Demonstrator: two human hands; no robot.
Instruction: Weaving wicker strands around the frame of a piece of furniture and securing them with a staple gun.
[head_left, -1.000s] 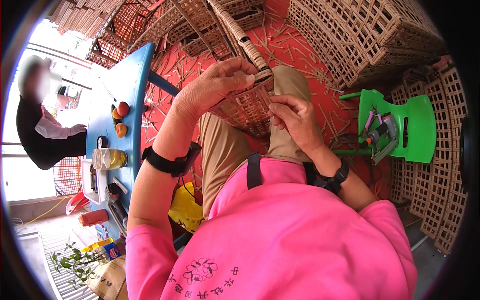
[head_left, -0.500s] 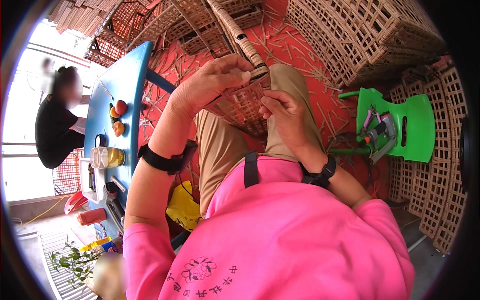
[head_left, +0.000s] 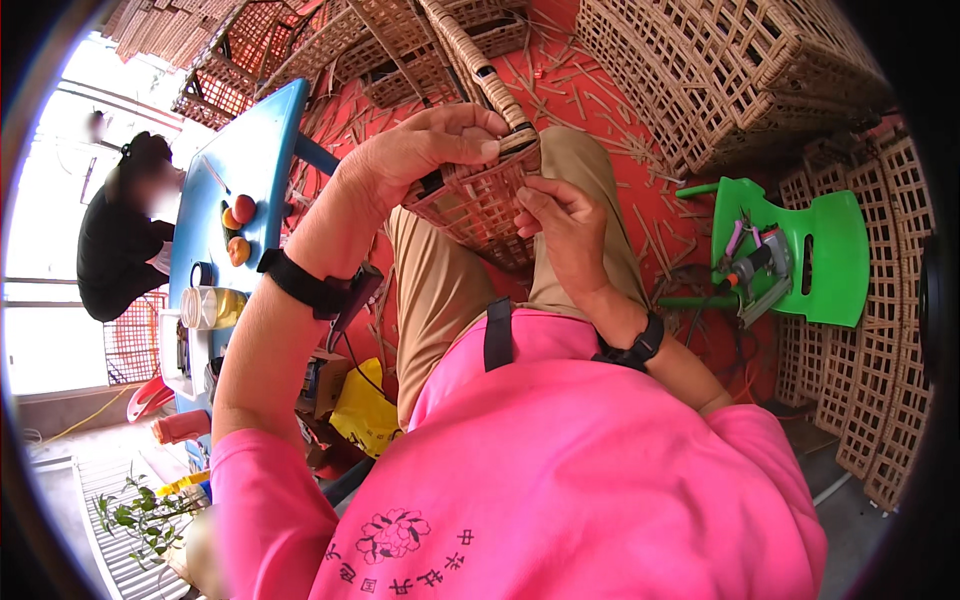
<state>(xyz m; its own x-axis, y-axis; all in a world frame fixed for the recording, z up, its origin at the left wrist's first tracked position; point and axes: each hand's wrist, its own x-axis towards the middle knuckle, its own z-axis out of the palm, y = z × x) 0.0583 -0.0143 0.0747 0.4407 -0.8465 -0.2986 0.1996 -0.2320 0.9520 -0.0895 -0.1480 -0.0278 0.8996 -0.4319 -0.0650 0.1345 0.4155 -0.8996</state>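
A woven rattan basket piece [head_left: 480, 205] with a long wrapped handle [head_left: 478, 62] rests on my lap, over tan trousers. My left hand [head_left: 420, 150] grips its top edge where the handle joins, fingers curled over the rim. My right hand [head_left: 560, 225] pinches the basket's right edge just below, fingers closed on the weave. Both wrists wear black bands.
A blue table [head_left: 240, 190] at left carries fruit and a jar [head_left: 212, 306]. A person in black [head_left: 125, 240] sits beyond it. A green plastic stool [head_left: 800, 255] at right holds a tool. Woven lattice panels [head_left: 730, 70] are stacked around on the red floor. A yellow bag [head_left: 365, 410] lies by my leg.
My right hand has slid slightly down the basket's right edge. My left hand has stayed on the top rim. The person at left has leaned in toward the blue table.
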